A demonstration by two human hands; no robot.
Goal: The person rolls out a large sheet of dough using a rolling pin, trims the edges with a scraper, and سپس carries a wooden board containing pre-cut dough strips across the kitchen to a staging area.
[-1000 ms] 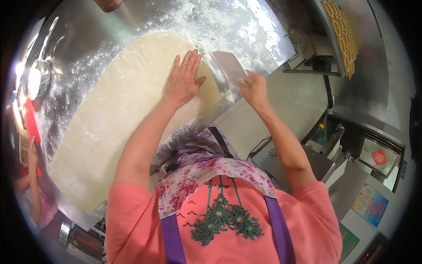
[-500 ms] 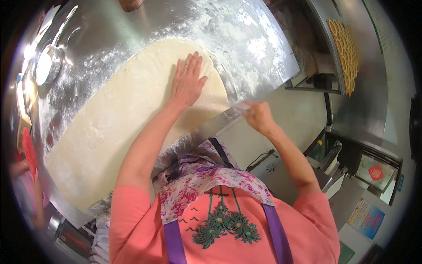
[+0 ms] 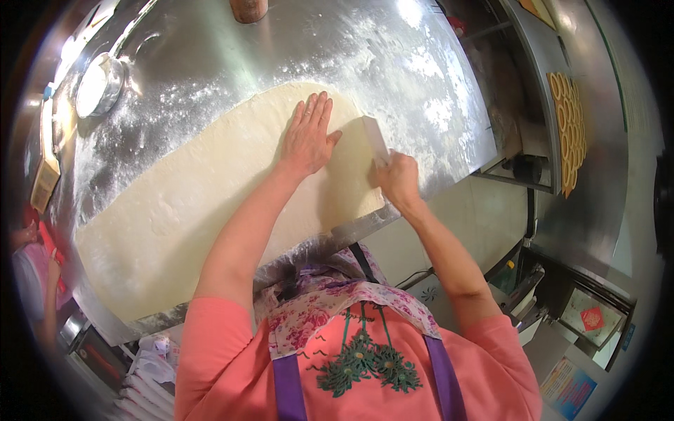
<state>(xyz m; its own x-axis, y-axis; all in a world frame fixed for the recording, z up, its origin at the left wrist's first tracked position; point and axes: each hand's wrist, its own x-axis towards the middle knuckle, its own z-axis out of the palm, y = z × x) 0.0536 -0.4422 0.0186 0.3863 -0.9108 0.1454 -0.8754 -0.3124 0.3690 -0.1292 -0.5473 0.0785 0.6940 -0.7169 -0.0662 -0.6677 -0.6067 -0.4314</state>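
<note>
Left hand (image 3: 309, 137) flat on dough (image 3: 210, 196), scraper (image 3: 375, 140) (right-held)

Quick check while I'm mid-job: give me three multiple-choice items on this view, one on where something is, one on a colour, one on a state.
1. Where does the left hand lie?
A. flat on the dough sheet
B. on the metal bowl
C. off the table

2. What colour are the person's sleeves?
A. blue
B. coral pink
C. white

3. What state is the right hand in?
A. open, empty
B. flat on dough
C. gripping a scraper

Answers:
1 A, palm spread on the dough.
2 B, both sleeves pink.
3 C, fingers closed around the pale blade.
</note>
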